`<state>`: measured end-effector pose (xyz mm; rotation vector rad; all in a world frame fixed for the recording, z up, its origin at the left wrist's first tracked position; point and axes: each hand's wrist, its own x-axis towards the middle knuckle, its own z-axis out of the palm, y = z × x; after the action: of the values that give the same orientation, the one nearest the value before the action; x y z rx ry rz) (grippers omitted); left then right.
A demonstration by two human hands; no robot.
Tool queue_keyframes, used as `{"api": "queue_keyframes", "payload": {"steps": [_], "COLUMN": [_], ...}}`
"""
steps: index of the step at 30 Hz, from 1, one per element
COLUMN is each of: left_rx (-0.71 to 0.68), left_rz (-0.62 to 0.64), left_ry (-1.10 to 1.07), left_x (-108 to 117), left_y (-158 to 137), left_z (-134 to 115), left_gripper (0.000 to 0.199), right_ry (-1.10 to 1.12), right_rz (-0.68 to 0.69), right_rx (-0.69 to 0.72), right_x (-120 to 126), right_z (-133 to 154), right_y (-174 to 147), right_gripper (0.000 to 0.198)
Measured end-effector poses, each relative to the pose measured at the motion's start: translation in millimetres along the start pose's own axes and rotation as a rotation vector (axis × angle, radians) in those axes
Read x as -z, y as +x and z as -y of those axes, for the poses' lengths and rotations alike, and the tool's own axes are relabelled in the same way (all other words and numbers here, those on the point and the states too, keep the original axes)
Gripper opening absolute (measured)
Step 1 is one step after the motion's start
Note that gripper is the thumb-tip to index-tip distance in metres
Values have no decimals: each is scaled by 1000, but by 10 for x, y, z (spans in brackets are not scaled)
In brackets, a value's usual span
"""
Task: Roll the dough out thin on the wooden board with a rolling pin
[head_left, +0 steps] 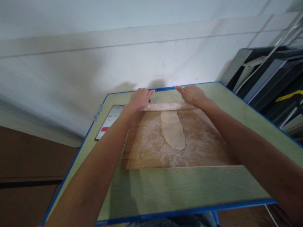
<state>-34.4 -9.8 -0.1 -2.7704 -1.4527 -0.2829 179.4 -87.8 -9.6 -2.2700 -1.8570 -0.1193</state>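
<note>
A floury wooden rolling pin (165, 107) lies crosswise near the far edge of a wooden board (142, 160). My left hand (140, 97) is closed over the pin's left end, its thumb pointing inward. Over the right end my right hand (193, 95) is closed too, with the thumb stretched toward the middle. A long, flat strip of dough (172, 130) runs from under the pin toward me, its near end rounded. Loose flour is scattered over the board around it.
Left of the board lies a phone (113, 118) with a timer on its screen, partly behind my left forearm. The green table (189, 186) has a blue edge and stands against a white wall (142, 63). Dark panels and boxes (267, 75) lean at the right.
</note>
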Motion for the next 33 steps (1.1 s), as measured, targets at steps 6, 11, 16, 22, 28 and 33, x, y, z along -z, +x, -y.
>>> {"api": "queue_keyframes", "payload": {"steps": [6,11,16,22,28,33], "left_rx": [13,15,20,35,36,41], "left_rz": [7,9,8,17,8,-11], "left_ry": [-20,-12,-20,-73,-96,-121], "left_x": [22,39,50,47,34,33], "left_y": [1,-12,-18,-8,7,6], "left_z": [-25,-40,-50,-53,-49,-58], "left_gripper": [59,60,60,60,59,59], "right_ry": [6,1,16,36,71,65], "right_rz": [-17,-9,-8,-18,-40,-44], "right_rx": [6,18,14,-6,9,2], "right_x": [-13,-3,10,-5,-20,-12], "right_z": [-6,-3,3,3,-5,-1], "right_y": [2,0,0,8,18,16], "right_gripper": [74,75,76,80,83,80]}}
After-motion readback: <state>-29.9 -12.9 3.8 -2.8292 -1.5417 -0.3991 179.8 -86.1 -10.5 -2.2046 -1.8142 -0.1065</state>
